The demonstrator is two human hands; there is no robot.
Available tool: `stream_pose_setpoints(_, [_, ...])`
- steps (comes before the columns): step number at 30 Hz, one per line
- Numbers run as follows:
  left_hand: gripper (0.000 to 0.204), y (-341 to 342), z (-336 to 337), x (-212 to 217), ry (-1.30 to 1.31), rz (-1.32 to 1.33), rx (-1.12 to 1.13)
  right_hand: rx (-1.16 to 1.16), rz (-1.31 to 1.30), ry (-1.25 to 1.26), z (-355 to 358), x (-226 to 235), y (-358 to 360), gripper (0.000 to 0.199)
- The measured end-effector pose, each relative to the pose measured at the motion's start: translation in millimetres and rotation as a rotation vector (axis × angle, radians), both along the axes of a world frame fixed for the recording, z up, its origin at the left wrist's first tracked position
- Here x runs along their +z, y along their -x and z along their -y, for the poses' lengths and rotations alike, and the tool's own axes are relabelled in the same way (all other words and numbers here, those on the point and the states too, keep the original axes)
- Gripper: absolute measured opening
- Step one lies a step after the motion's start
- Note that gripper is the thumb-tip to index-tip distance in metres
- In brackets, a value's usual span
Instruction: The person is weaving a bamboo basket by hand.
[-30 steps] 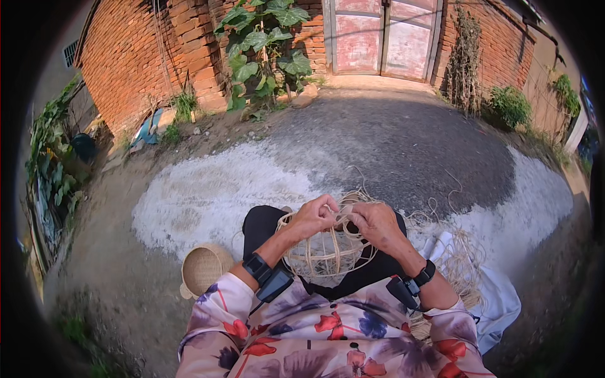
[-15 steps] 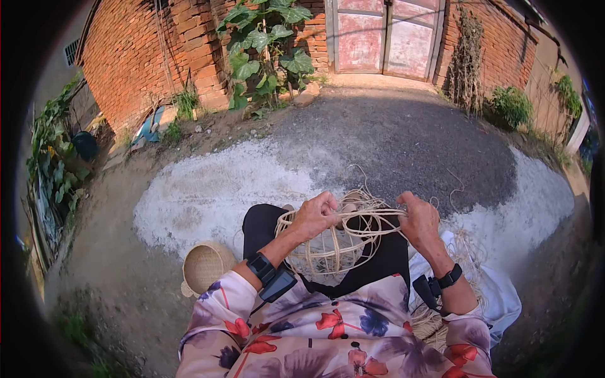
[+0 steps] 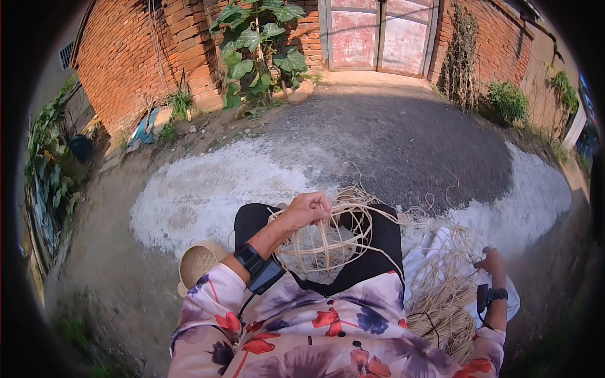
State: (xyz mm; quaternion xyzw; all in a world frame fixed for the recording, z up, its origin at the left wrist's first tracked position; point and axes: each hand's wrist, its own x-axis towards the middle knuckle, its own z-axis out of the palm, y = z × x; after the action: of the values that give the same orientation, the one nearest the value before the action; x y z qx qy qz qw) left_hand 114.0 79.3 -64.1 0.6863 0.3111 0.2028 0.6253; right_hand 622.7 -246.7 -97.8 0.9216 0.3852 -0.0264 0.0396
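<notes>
Between my knees rests an openwork basket frame (image 3: 324,251) of pale, thin cane strands, round and loosely looped. At its upper rim my left hand (image 3: 307,211) is closed, pinching several strands between thumb and fingers. My right hand (image 3: 493,261) is out to the right, above a white cloth, with fingers curled in a pinch. A thin cane strand seems to run from the frame toward it, though its end at the fingertips is hard to make out. Under and beside that hand lies a tangled heap of cane strands (image 3: 444,309).
A small finished woven basket (image 3: 200,266) sits on the ground to my left. The white cloth (image 3: 423,261) lies under the cane heap. Loose strand ends curl on the dark gravel (image 3: 403,138) ahead. Farther off are a brick wall (image 3: 126,63), a leafy vine and a faded red door (image 3: 353,38).
My right hand has moved from the frame's right side far out to the right and nearer me, over the cloth. The loops it held have drawn down. My left hand stays on the rim.
</notes>
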Motion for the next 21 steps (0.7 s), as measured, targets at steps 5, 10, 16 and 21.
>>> stream_pose_setpoints(5, [0.012,-0.6,2.1,5.0,0.022,-0.067,-0.001,0.738,-0.569,-0.718,-99.5,16.7,192.1,0.052])
stream_pose_setpoints(10, [0.014,0.3,6.3,6.1,-0.032,-0.146,0.06,0.957,-0.396,-0.564,-129.3,29.6,299.6,0.034])
stream_pose_setpoints(16, [0.017,3.3,5.2,3.8,-0.338,-0.259,0.077,0.452,-0.797,-0.828,-94.7,-24.9,200.3,0.034])
stream_pose_setpoints(21, [0.019,2.4,0.8,2.9,-0.363,-0.291,0.015,0.028,0.27,-0.285,-17.0,-75.7,48.5,0.029])
